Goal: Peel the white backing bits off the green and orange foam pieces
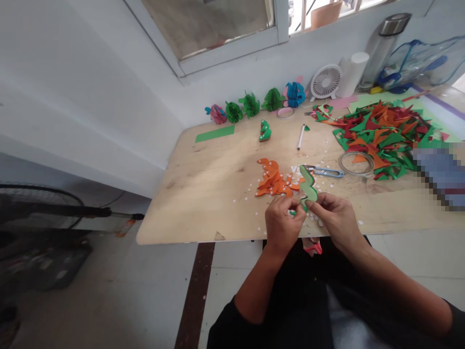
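Note:
Near the table's front edge, a scalloped green paper cutout (307, 183) stands up between my two hands, its pale green face showing. My right hand (338, 220) pinches its lower right edge between thumb and fingers. Fingers curled, my left hand (284, 220) grips the cutout's lower end, where a small white and green bit peeks out. Just beyond lie a heap of orange curved paper cutouts (272, 178) and blue-handled thread snips (325, 171). Tiny white paper squares are scattered around them. Further back rests a small green cutout stack (265, 131).
A roll of clear tape (356, 163) and a big pile of red, orange and green paper scraps (385, 133) are on the right. A pen (301, 137) lies mid-table. Several folded paper figures (250, 104) line the wall beside a small white fan (326, 82).

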### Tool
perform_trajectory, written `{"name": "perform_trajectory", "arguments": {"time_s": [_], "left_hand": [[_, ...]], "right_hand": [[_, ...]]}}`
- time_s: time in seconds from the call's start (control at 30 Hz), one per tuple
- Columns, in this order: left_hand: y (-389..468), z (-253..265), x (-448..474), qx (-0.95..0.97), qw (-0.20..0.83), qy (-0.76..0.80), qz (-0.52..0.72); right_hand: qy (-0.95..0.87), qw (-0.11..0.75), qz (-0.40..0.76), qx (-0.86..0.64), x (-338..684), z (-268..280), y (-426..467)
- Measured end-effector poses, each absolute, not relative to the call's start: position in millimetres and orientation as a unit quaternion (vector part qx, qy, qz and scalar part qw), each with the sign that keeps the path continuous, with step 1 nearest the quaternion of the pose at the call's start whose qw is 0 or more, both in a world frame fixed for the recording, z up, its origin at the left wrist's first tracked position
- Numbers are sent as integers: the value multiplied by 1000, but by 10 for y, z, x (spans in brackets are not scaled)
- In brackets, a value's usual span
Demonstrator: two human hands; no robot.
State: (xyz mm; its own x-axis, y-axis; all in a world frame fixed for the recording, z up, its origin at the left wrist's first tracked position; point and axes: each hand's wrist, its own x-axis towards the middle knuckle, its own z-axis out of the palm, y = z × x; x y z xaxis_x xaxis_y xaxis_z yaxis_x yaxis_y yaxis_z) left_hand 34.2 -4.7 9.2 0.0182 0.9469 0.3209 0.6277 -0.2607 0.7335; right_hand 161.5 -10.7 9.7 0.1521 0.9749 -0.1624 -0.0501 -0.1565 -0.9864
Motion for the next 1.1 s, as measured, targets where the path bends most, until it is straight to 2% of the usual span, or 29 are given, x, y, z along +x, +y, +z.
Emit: {"name": "perform_trajectory", "arguments": {"time_s": [0.13, 0.2, 0.27, 0.47, 0.57, 0.9, 1.1], "left_hand": [[-10, 48, 289, 561, 422, 566, 432], [-18, 46, 263, 526, 475, 554, 437], [-45, 69, 246, 540, 438, 560, 451], [-132, 134, 272, 727, 97, 519, 439], [-122, 103, 298, 768, 20, 502, 397], [-8, 92, 249, 812, -8, 470, 345], [31, 106, 221, 816, 20, 452, 359]], "right_hand": [[-343, 504, 588, -532, 1611, 159, -103], [-329, 506, 603, -522, 1608, 177, -97], [-327, 508, 601, -523, 1603, 181, -89], [-370, 525, 541, -543, 1589, 139, -56], [-384, 528, 529, -542, 1588, 118, -53], [-362, 515, 558, -541, 1620, 181, -47], [-362, 516, 566, -531, 1634, 209, -39]]}}
